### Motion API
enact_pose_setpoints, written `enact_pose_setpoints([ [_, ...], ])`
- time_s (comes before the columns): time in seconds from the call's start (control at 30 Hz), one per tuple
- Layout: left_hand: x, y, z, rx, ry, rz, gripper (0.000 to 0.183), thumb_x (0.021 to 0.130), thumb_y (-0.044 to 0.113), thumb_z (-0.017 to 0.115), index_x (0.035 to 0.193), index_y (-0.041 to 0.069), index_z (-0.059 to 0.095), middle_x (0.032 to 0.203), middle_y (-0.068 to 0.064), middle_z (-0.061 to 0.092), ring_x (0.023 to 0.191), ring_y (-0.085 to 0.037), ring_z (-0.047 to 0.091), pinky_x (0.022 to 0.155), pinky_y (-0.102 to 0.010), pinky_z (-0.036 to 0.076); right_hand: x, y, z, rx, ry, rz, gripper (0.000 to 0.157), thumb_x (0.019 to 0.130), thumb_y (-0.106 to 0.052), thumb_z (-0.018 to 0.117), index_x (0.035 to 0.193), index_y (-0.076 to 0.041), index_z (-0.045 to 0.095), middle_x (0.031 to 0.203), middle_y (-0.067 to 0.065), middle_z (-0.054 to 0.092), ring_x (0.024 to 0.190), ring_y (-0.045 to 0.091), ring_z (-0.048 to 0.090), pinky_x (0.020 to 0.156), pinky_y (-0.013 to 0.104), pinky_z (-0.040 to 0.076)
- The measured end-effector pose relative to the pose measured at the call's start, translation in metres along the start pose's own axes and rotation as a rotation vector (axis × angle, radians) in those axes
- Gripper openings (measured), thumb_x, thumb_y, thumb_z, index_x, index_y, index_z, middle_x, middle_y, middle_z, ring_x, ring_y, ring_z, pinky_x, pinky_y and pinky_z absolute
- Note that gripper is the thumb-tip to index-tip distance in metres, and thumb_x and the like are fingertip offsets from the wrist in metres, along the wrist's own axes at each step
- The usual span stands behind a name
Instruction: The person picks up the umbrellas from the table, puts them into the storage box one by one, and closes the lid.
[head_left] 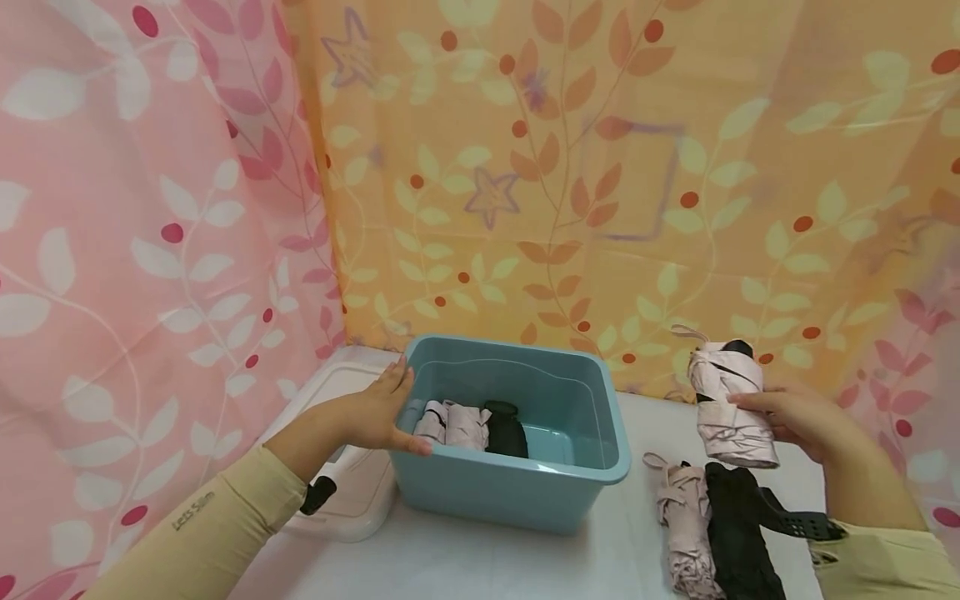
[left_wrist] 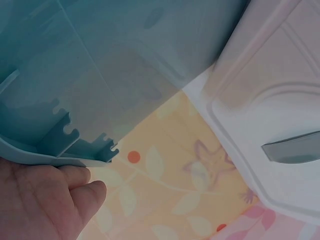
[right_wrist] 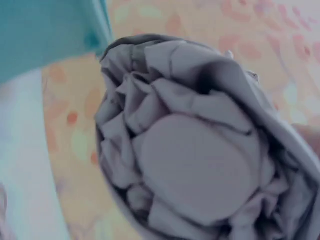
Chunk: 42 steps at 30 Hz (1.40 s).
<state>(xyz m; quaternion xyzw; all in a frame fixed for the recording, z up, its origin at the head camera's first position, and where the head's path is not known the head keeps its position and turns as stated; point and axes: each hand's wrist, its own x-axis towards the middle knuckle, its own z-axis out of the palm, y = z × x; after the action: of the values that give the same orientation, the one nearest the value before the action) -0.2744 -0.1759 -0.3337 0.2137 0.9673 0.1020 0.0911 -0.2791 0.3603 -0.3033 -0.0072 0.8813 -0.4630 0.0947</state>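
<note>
My right hand (head_left: pixel 806 417) grips a folded pale pink umbrella (head_left: pixel 726 379), raised above the table at the right, its wrist loop hanging at the top. The umbrella's round gathered end (right_wrist: pixel 195 165) fills the right wrist view. At the bin's left end, my left hand (head_left: pixel 367 412) rests on the rim with fingers spread and thumb over the front corner. Inside that blue plastic bin (head_left: pixel 495 492), two pale pink folded umbrellas and a black one (head_left: pixel 507 432) stand side by side toward the left. Below my right hand lie another pink umbrella (head_left: pixel 686 525) and a black umbrella (head_left: pixel 738 525).
A white lid (head_left: pixel 352 500) with a grey latch (left_wrist: pixel 292 148) lies left of the bin, partly under my left arm. Floral cloth (head_left: pixel 480 208) hangs behind and at both sides. The tabletop (head_left: pixel 480 567) is white.
</note>
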Motion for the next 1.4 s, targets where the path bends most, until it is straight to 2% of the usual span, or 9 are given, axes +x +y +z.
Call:
enact_pose_setpoints([
  [0.17,-0.004,0.001,-0.002,-0.011,-0.001,0.000,0.126,0.064,0.075,0.057,0.144,-0.005,0.003,0.150,-0.022,-0.011,0.138,-0.036,-0.007,0.107,-0.054,0.012,0.015,-0.037,0.023,0.024,-0.061,-0.057,0.056,0.092,-0.028,0.054,0.119,0.018,0.037,0.084,-0.001,0.060,0.077,0.013,0.063,0.070,0.030,0.052],
  [0.3,-0.004,0.001,-0.002,-0.011,-0.005,0.005,0.125,0.065,0.075,0.057,0.144,-0.005,0.002,0.150,-0.022,-0.011,0.138,-0.035,-0.007,0.107,-0.053,0.012,0.025,-0.062,0.041,0.035,-0.078,-0.083,0.048,0.090,-0.027,0.057,0.111,0.015,0.046,0.082,0.000,0.062,0.076,0.015,0.064,0.070,0.031,0.052],
  [0.47,-0.002,0.001,-0.001,-0.010,-0.012,0.006,0.125,0.065,0.075,0.057,0.144,-0.004,0.001,0.150,-0.021,-0.012,0.138,-0.035,-0.007,0.107,-0.053,0.012,0.036,-0.086,0.065,0.051,-0.081,-0.093,0.035,0.086,-0.026,0.062,0.096,0.006,0.052,0.079,0.001,0.061,0.072,0.015,0.062,0.067,0.031,0.052],
  [0.6,0.000,-0.001,-0.001,0.002,-0.012,-0.001,0.126,0.064,0.076,0.056,0.144,-0.003,0.001,0.150,-0.020,-0.012,0.138,-0.035,-0.007,0.108,-0.053,0.012,0.047,-0.100,0.084,0.081,-0.099,-0.098,0.036,0.085,-0.024,0.063,0.097,0.008,0.053,0.078,0.004,0.061,0.069,0.016,0.062,0.066,0.031,0.053],
  [0.83,0.000,-0.002,-0.004,0.012,-0.003,0.008,0.125,0.065,0.076,0.056,0.144,-0.004,0.002,0.150,-0.021,-0.012,0.138,-0.035,-0.007,0.108,-0.052,0.012,0.067,-0.116,0.110,0.096,-0.123,-0.060,0.042,0.084,-0.026,0.064,0.105,0.009,0.052,0.080,0.005,0.060,0.068,0.015,0.062,0.066,0.030,0.052],
  [1.17,0.001,-0.001,-0.002,0.001,-0.007,0.002,0.125,0.064,0.077,0.055,0.144,-0.004,0.002,0.150,-0.020,-0.013,0.138,-0.033,-0.009,0.108,-0.052,0.012,0.080,-0.125,0.136,0.091,-0.150,-0.004,0.026,0.081,-0.024,0.068,0.084,0.000,0.058,0.065,0.001,0.057,0.057,0.013,0.057,0.057,0.028,0.051],
  [1.4,0.001,-0.001,0.000,0.009,-0.011,-0.002,0.126,0.064,0.078,0.055,0.145,-0.003,0.002,0.150,-0.020,-0.012,0.138,-0.033,-0.009,0.108,-0.052,0.012,0.085,-0.121,0.149,0.088,-0.226,0.021,0.026,0.081,-0.021,0.065,0.087,0.003,0.059,0.064,0.002,0.057,0.057,0.014,0.059,0.058,0.030,0.052],
])
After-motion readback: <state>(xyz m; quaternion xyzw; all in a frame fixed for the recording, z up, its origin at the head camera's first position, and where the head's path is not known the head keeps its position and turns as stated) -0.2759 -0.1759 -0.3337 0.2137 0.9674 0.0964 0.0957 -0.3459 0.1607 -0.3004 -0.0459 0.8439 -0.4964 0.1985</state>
